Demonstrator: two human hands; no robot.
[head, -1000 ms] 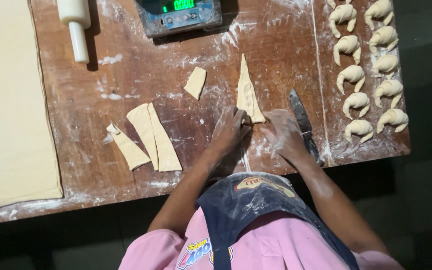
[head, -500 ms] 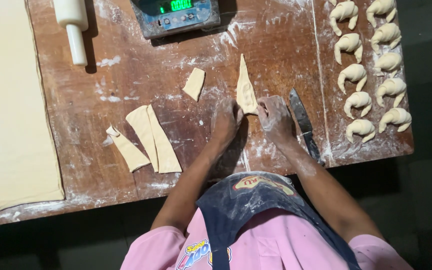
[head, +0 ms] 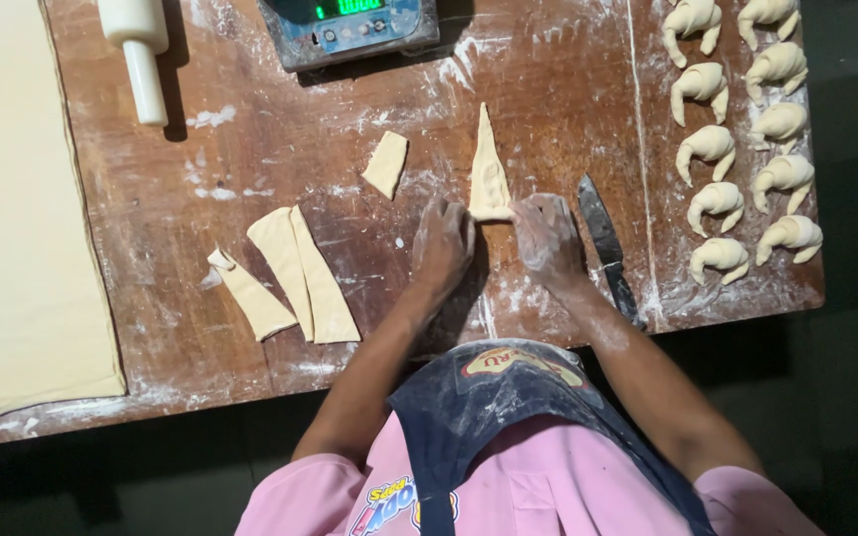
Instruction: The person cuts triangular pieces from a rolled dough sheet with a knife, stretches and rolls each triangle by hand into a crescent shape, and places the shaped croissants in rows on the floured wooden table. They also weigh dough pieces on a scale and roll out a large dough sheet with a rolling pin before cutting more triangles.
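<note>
A tall triangle of pale dough (head: pixel 489 169) lies on the floured wooden table (head: pixel 250 149), its point facing away from me. My left hand (head: pixel 444 243) and my right hand (head: pixel 548 238) press on the two corners of its wide near edge, fingers curled over the dough. Both hands are dusted with flour. A dark-bladed knife (head: pixel 603 243) lies just right of my right hand.
Cut dough strips (head: pixel 295 273) and a small dough scrap (head: pixel 386 164) lie to the left. A wide dough sheet (head: pixel 17 199) covers the far left. Several shaped croissants (head: pixel 737 129) sit at the right. A rolling pin (head: pixel 136 50) and a digital scale (head: pixel 350 28) stand at the back.
Both hands have slid a little away from me along the table, closing in on the triangle's wide edge. The dough triangle has shifted slightly with them.
</note>
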